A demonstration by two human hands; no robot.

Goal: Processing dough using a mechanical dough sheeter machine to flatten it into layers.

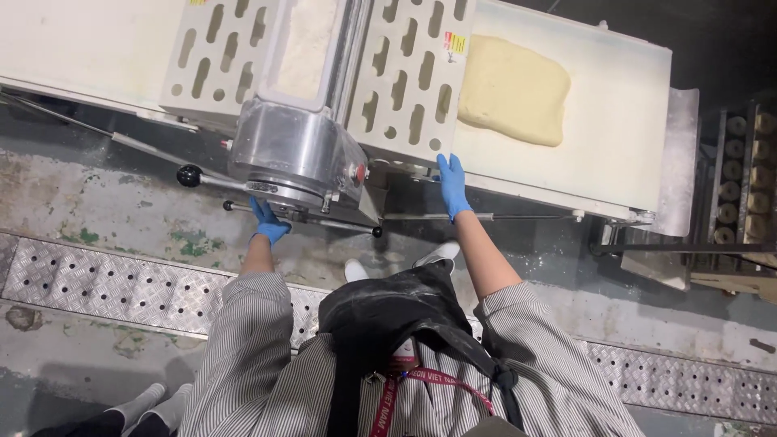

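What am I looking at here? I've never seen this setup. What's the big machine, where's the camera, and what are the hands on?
The one picture comes from a camera worn on the person's head, looking straight down. The big white machine has a belt carrying a pale slab of dough beside perforated guards. Both hands wear blue gloves. The left hand grips a thin metal lever under the steel housing. The right hand rests open on the machine's front edge. Below are a dark apron and a metal floor grate.
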